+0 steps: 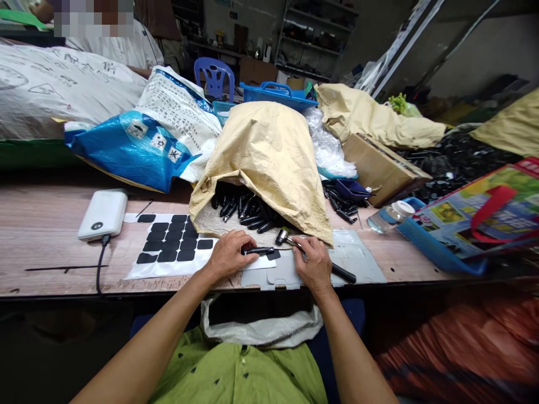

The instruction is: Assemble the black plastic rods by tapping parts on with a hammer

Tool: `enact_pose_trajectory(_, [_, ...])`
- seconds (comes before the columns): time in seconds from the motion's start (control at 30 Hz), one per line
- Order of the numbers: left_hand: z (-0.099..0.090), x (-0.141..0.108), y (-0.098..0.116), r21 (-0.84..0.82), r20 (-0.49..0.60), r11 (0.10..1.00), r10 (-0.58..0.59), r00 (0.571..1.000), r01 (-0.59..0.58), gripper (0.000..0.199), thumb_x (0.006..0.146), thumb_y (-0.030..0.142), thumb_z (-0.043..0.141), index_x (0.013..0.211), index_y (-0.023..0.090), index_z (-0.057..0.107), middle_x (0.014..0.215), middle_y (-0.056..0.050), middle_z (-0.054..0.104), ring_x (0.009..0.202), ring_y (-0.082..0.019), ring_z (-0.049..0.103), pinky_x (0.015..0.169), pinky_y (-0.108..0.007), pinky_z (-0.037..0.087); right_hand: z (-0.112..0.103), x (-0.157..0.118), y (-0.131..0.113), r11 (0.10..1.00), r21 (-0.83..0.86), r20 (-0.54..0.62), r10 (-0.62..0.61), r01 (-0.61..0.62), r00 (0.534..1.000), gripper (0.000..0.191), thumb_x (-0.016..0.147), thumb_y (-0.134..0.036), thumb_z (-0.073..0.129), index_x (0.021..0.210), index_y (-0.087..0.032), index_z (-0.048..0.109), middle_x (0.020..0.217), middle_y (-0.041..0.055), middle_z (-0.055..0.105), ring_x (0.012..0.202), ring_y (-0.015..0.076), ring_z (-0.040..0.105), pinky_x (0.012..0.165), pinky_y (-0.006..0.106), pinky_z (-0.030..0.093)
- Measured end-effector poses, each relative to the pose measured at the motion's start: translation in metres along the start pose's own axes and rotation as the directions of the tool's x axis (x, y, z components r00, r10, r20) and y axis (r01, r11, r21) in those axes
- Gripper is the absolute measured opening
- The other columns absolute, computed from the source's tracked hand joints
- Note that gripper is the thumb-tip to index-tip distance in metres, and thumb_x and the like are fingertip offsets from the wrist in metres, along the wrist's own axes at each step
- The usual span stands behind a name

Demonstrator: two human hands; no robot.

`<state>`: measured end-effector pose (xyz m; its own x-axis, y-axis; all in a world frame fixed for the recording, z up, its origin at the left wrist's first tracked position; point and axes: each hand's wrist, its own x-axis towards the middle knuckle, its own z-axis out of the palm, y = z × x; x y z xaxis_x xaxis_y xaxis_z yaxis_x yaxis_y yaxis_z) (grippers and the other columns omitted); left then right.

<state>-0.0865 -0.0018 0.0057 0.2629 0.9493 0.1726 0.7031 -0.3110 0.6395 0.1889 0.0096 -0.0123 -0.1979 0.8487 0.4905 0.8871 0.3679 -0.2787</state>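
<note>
My left hand is closed on a slim black part just above the grey sheet. A small hammer with a metal head and black handle is in my right hand, its head pointing toward the black part. Beyond both hands, a yellow woven sack lies with its mouth toward me, and several black parts show inside it. Left of my left hand, rows of black rounded stickers sit on a white backing sheet.
A white power bank with a cable is at the left. Behind it lies a blue and white bag. On the right are a clear bottle, a wooden board and a blue tray. An open white sack hangs below the table edge.
</note>
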Motion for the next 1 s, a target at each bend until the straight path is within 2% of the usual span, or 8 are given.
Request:
enact_pose_trajectory(0.17, [0.003,0.002,-0.003,-0.064,0.009,0.997,-0.030,1.000,0.030,0.016,0.079,0.032,0.077,0.092,0.023,0.075,0.084,0.000,0.068,0.088,-0.020,0.058,0.080,-0.033,0.041,-0.009,0.002,-0.005,0.998,0.063,0.014,-0.016,0.015,1.000,0.028,0.098,-0.023,0.053,0.118,-0.024,0.072,0.097,0.0057,0.064,0.093,0.0213,0.057,0.086,0.034,0.047])
enact_pose_trajectory(0.27, [0.003,0.003,-0.004,-0.069,0.012,0.997,-0.032,0.999,0.033,0.016,0.078,0.031,0.078,0.092,0.023,0.076,0.083,0.000,0.068,0.087,-0.020,0.058,0.080,-0.033,0.041,-0.020,0.002,-0.025,0.984,0.179,-0.025,-0.013,0.017,1.000,0.031,0.101,-0.025,0.050,0.125,-0.024,0.069,0.100,0.0067,0.065,0.098,0.0213,0.061,0.089,0.035,0.049])
enact_pose_trajectory(0.37, [0.003,0.003,-0.004,-0.067,0.006,0.997,-0.028,1.000,0.028,0.016,0.078,0.031,0.078,0.093,0.024,0.078,0.083,0.000,0.068,0.088,-0.020,0.058,0.080,-0.032,0.041,-0.031,0.002,-0.053,0.941,0.335,0.016,-0.058,0.049,0.998,0.032,0.102,-0.024,0.048,0.128,-0.025,0.066,0.105,0.0069,0.066,0.099,0.0197,0.063,0.090,0.033,0.051])
enact_pose_trajectory(0.53, [0.003,0.001,-0.005,-0.078,0.002,0.997,-0.012,1.000,0.012,0.016,0.080,0.032,0.078,0.094,0.024,0.079,0.085,-0.001,0.068,0.088,-0.020,0.058,0.081,-0.033,0.040,-0.041,-0.002,-0.083,0.928,0.365,0.065,-0.112,0.081,0.992,0.035,0.102,-0.021,0.048,0.133,-0.027,0.065,0.101,0.0057,0.065,0.096,0.0183,0.063,0.087,0.030,0.052])
enact_pose_trajectory(0.63, [0.004,0.001,-0.006,-0.068,0.001,0.998,-0.004,1.000,0.005,0.014,0.081,0.032,0.078,0.093,0.025,0.079,0.086,-0.001,0.067,0.088,-0.020,0.057,0.080,-0.033,0.039,-0.037,-0.007,-0.086,0.937,0.339,0.057,-0.111,0.086,0.992,0.038,0.102,-0.019,0.047,0.134,-0.027,0.064,0.100,0.0057,0.063,0.094,0.0176,0.062,0.086,0.029,0.051])
enact_pose_trajectory(0.77, [0.005,0.001,-0.007,-0.060,-0.007,0.998,-0.001,1.000,0.001,0.015,0.081,0.030,0.078,0.095,0.026,0.080,0.083,-0.001,0.066,0.087,-0.020,0.057,0.079,-0.032,0.039,-0.031,-0.011,-0.082,0.962,0.263,0.141,-0.119,0.079,0.983,0.039,0.102,-0.017,0.045,0.133,-0.029,0.066,0.094,0.0046,0.063,0.090,0.0173,0.062,0.081,0.028,0.051])
enact_pose_trajectory(0.93, [0.005,0.001,-0.007,-0.072,-0.006,0.997,-0.013,1.000,0.013,0.016,0.081,0.031,0.077,0.096,0.025,0.080,0.084,-0.001,0.067,0.089,-0.021,0.058,0.081,-0.032,0.041,-0.035,-0.009,-0.078,0.963,0.266,0.035,-0.061,0.050,0.998,0.037,0.102,-0.021,0.047,0.133,-0.026,0.066,0.099,0.0059,0.064,0.093,0.0175,0.062,0.086,0.029,0.051])
enact_pose_trajectory(1.0, [0.005,0.001,-0.006,-0.070,-0.010,0.997,-0.019,1.000,0.019,0.016,0.080,0.031,0.077,0.095,0.025,0.079,0.084,-0.001,0.068,0.089,-0.020,0.058,0.080,-0.032,0.041,-0.036,-0.010,-0.076,0.966,0.254,0.048,-0.061,0.047,0.997,0.037,0.103,-0.021,0.046,0.133,-0.027,0.066,0.099,0.0059,0.065,0.094,0.0175,0.062,0.086,0.029,0.051])
